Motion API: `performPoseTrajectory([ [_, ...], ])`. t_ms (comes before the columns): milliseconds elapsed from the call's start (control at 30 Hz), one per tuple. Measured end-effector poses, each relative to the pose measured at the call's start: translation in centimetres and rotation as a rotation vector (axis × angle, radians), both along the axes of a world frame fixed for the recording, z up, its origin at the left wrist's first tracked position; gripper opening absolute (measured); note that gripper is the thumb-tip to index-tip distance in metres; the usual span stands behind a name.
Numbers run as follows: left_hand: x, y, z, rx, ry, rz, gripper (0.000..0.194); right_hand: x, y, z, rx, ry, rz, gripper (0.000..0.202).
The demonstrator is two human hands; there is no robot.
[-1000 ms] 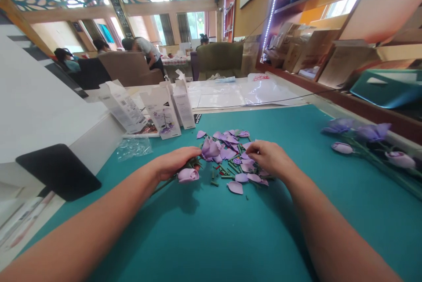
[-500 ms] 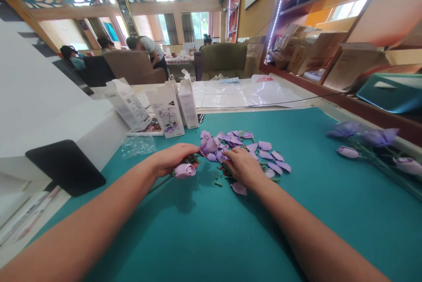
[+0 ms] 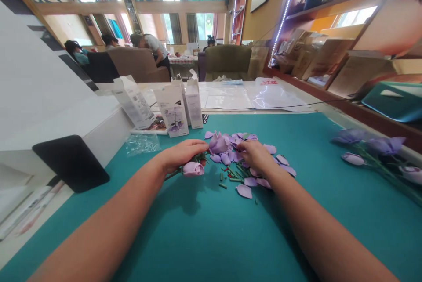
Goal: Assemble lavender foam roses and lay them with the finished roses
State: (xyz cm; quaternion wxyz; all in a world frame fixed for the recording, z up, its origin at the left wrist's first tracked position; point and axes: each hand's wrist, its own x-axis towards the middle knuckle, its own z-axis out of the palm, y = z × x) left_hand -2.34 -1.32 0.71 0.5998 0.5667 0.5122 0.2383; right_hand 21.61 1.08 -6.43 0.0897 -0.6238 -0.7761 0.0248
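My left hand (image 3: 180, 157) is closed around the stem of an artificial flower. A pale purple bloom (image 3: 218, 143) rises just beyond its fingertips, and a pinkish bud (image 3: 193, 169) hangs below the hand. My right hand (image 3: 257, 156) reaches into a pile of loose purple petals (image 3: 244, 191), thumb and fingers pinched together; what lies between them is hidden. Short green stem pieces (image 3: 236, 180) and a few tiny red bits lie in front of the pile, near the right wrist.
White boxes (image 3: 172, 117) stand behind a crumpled clear bag (image 3: 142, 144) on the left. A black tablet-like panel (image 3: 70, 163) leans near the green mat's (image 3: 211, 238) left edge. More purple flowers (image 3: 353, 159) lie at the right. People and chairs are farther back.
My right hand has moved slightly right and away over the petals, uncovering green stem pieces. The left hand still holds the flower. The whole view has shifted a little.
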Motion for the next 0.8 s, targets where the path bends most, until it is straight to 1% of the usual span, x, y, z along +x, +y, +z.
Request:
performPoseTrajectory([
  [133, 0.4, 0.2, -0.6, 0.078, 0.027, -0.068, 0.029, -0.3, -0.1, -0.5, -0.008, -0.017, 0.050, 0.033],
  [267, 0.5, 0.4, -1.0, 0.168, 0.074, -0.154, 0.027, -0.5, -0.3, -0.8, 0.017, 0.006, 0.098, 0.025],
  [400, 0.4, 0.7, -1.1, 0.151, 0.094, -0.173, 0.029, -0.4, -0.4, -0.5, 0.041, 0.083, 0.135, 0.014],
  [533, 0.1, 1.5, -1.0, 0.120, 0.098, -0.202, 0.030, 0.2, -0.9, 0.3, 0.043, 0.179, 0.131, 0.009],
  [600, -0.1, 1.9, -0.8, 0.103, 0.104, -0.193, 0.030, 0.5, -1.3, 0.8, 0.065, 0.272, 0.080, 0.008],
  [667, -0.3, 2.3, -0.6, 0.079, 0.116, -0.185, 0.029, 0.9, -1.8, 1.3, 0.079, 0.457, 0.049, 0.007],
  [733, -0.5, 2.6, -0.4, 0.051, 0.115, -0.193, 0.027, 1.2, -2.3, 2.0, 0.069, 0.692, 0.068, 0.007],
  [800, -0.6, 2.7, -0.1, 0.022, 0.095, -0.172, 0.025, 1.4, -2.7, 2.8, 0.061, 0.870, 0.093, 0.011],
])
